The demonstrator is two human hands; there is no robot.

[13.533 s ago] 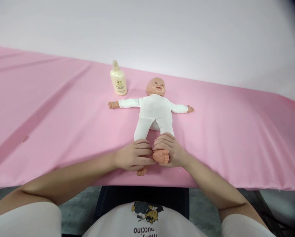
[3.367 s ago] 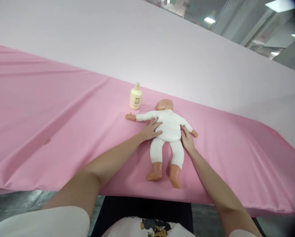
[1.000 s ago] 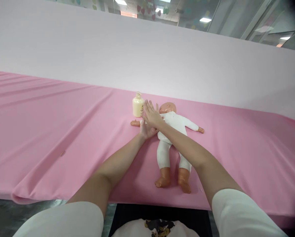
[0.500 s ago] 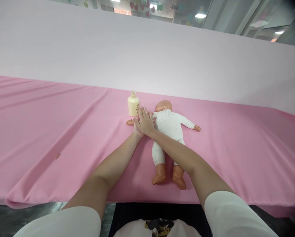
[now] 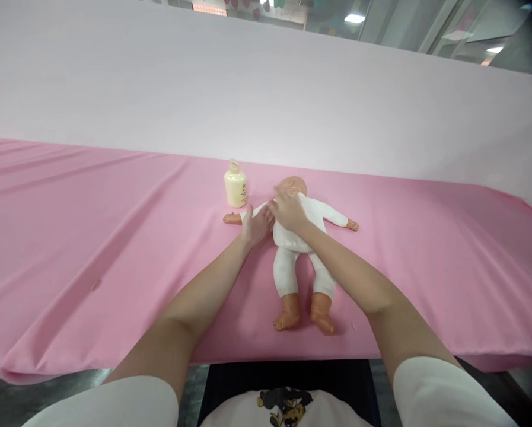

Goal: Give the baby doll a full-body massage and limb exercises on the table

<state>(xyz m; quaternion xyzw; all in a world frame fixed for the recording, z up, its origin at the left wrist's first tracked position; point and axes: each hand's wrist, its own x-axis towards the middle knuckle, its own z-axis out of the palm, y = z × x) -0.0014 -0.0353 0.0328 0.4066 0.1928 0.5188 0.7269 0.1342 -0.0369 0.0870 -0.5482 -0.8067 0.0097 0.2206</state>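
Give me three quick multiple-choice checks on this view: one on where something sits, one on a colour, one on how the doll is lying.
1. Where does the lotion bottle stand?
A. beside the doll's feet
B. just beyond the doll's outstretched arm, to the left of its head
C. at the near edge of the table

2. What colour is the cloth over the table?
A. pink
B. blue
C. green

3. How does the doll lie?
A. face down
B. propped up sitting
C. on its back, arms spread

Key: 1 B, the bottle stands upright past the arm that the left hand rests on. 2 A, the cloth is pink all over. 3 C, the bare toes point up, and the right hand lies on its chest.
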